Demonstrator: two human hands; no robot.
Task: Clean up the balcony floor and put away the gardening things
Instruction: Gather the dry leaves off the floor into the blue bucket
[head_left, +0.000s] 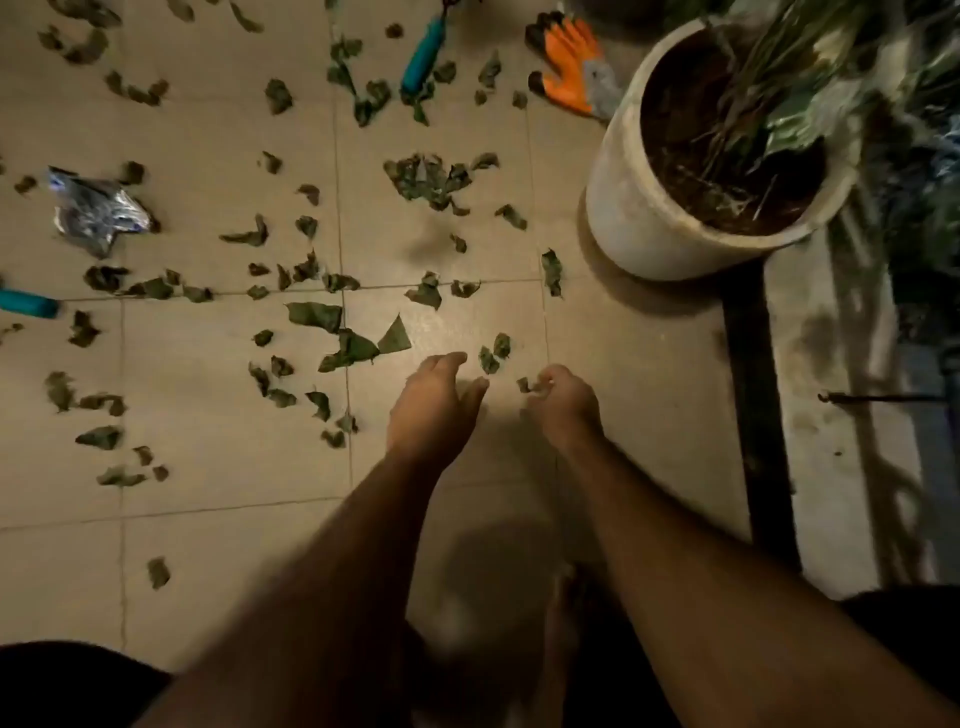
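Gathering leaf litter by hand, viewed from the head camera. At far left of the frame lie a crumpled foil packet (96, 213) and, below it at the edge, a teal tool handle (28, 303); a second teal-handled tool (423, 54) lies at upper centre, with orange gloves (571, 65) to its right beside the white plant pot (675, 171) at upper right. Torn dry leaves (426, 179) are scattered over the tiled floor (208, 571), most thickly across the left and centre.

At lower centre the left hand (434, 408) hovers low over the tiles, palm turned inward, fingers loosely open and cupped, holding nothing visible. Just to its right the right hand (563, 402) is curled, fingertips pinching a small leaf scrap (523, 384); two more leaf pieces (494, 353) lie just beyond, between the hands.

The step is judged to be early: nearly all the litter remains. It probably goes best by sweeping neighbouring leaves into a pile with the cupped left hand, then lifting handfuls, rather than pinching fragments singly; brittle leaves may crumble under a hard grip.
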